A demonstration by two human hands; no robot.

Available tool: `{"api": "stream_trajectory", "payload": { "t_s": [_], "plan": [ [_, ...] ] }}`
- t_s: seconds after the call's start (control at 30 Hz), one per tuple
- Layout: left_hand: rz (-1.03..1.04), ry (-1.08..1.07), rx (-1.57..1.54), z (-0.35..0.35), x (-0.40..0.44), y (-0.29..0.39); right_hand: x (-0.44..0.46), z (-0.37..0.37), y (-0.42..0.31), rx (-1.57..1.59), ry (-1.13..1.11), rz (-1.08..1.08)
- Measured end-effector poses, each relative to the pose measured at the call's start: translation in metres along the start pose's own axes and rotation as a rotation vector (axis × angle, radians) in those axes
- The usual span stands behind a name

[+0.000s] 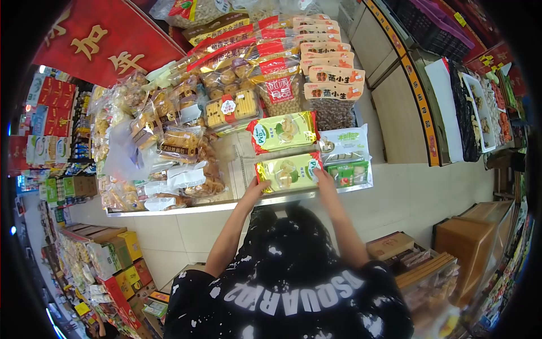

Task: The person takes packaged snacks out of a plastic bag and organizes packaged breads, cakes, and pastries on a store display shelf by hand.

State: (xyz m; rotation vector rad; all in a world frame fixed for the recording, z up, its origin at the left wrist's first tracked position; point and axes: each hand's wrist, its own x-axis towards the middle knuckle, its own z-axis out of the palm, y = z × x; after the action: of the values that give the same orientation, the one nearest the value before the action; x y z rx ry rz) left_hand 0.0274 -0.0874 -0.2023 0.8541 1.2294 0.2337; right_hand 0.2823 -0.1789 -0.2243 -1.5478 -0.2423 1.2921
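A yellow-green snack packet [287, 173] with red edges lies flat between my hands at the front of the display table. My left hand [259, 187] grips its lower left corner, and my right hand [323, 179] has hold of its right end. The fingertips underneath are hidden. Just behind is a similar snack packet [283, 132], lying level with the table. To the right of my right hand are a pale green snack bag [343, 141] and small dark-green packs [347, 174].
Bagged breads [180, 144] fill the table's left side. Behind the packets stand a clear box of yellow pastries [231, 111] and rows of snack bags [330, 93]. A metal edge [169, 211] borders the table front. Cartons [418, 260] sit at lower right.
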Motion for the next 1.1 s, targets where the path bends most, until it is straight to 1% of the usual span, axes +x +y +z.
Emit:
{"api": "stream_trajectory", "payload": {
  "t_s": [0.03,0.07,0.1,0.17,0.2,0.23,0.3,0.33,0.4,0.43,0.5,0.53,0.6,0.63,0.7,0.73,0.77,0.83,0.87,0.93,0.97,1.03,1.07,1.1],
  "plan": [
    [0.068,-0.041,-0.006,0.001,0.001,-0.011,-0.004,-0.004,0.001,0.001,-0.006,-0.001],
    [0.139,-0.084,-0.012,0.002,0.003,-0.021,-0.008,-0.008,0.001,-0.139,-0.010,-0.010],
    [0.147,-0.081,-0.013,0.002,0.006,-0.031,-0.010,-0.011,-0.002,-0.282,-0.013,-0.022],
    [0.168,-0.051,-0.051,0.002,0.009,-0.046,-0.026,-0.008,-0.020,-0.318,-0.025,-0.032],
    [0.161,-0.055,-0.009,0.002,0.007,-0.046,-0.035,-0.005,-0.030,-0.350,-0.034,-0.033],
    [0.163,-0.049,-0.012,-0.002,0.002,-0.039,-0.041,-0.008,-0.037,-0.352,-0.040,-0.034],
    [0.136,-0.183,0.086,-0.017,0.000,-0.017,-0.043,-0.017,-0.055,-0.398,-0.061,-0.050],
    [0.146,-0.176,0.085,-0.025,0.006,-0.006,-0.040,-0.017,-0.067,-0.400,-0.068,-0.059],
    [0.100,0.159,0.041,-0.037,0.019,0.014,-0.029,-0.016,-0.089,-0.326,0.140,-0.228],
    [0.105,0.159,0.031,-0.037,0.029,0.024,-0.016,-0.008,-0.098,-0.336,0.138,-0.234],
    [0.151,0.227,-0.054,-0.038,0.053,0.049,0.023,0.016,-0.120,-0.185,0.121,-0.452],
    [0.156,0.237,-0.068,-0.036,0.060,0.063,0.047,0.027,-0.125,-0.194,0.107,-0.457],
    [0.141,0.074,-0.040,-0.025,0.065,0.094,0.090,0.051,-0.127,-0.530,0.099,-0.541],
    [0.146,0.083,-0.045,-0.026,0.080,0.090,0.097,0.063,-0.131,-0.530,0.088,-0.546],
    [0.067,-0.001,-0.100,-0.025,0.101,0.086,0.109,0.078,-0.132,-0.865,0.175,-0.342],
    [0.046,-0.052,-0.154,-0.027,0.107,0.084,0.116,0.080,-0.132,-0.847,0.196,-0.301],
    [0.044,-0.059,-0.165,-0.028,0.112,0.080,0.120,0.079,-0.133,-0.860,0.200,-0.300],
    [0.055,0.013,-0.260,-0.026,0.118,0.074,0.132,0.074,-0.131,-0.817,0.220,-0.260],
    [0.049,0.007,-0.271,-0.026,0.119,0.068,0.137,0.070,-0.131,-0.831,0.222,-0.255],
    [0.046,0.055,-0.294,-0.024,0.100,0.079,0.153,0.062,-0.129,-0.748,0.184,-0.124],
    [0.045,0.051,-0.299,-0.025,0.091,0.084,0.157,0.062,-0.130,-0.754,0.186,-0.124],
    [0.028,0.015,-0.279,-0.028,0.082,0.089,0.155,0.066,-0.143,-0.741,0.053,-0.001],
    [0.024,0.010,-0.279,-0.029,0.082,0.088,0.152,0.068,-0.145,-0.743,0.058,0.003],
    [0.034,-0.010,-0.279,-0.032,0.084,0.083,0.144,0.072,-0.144,-0.826,0.028,0.009]
  ]
}}
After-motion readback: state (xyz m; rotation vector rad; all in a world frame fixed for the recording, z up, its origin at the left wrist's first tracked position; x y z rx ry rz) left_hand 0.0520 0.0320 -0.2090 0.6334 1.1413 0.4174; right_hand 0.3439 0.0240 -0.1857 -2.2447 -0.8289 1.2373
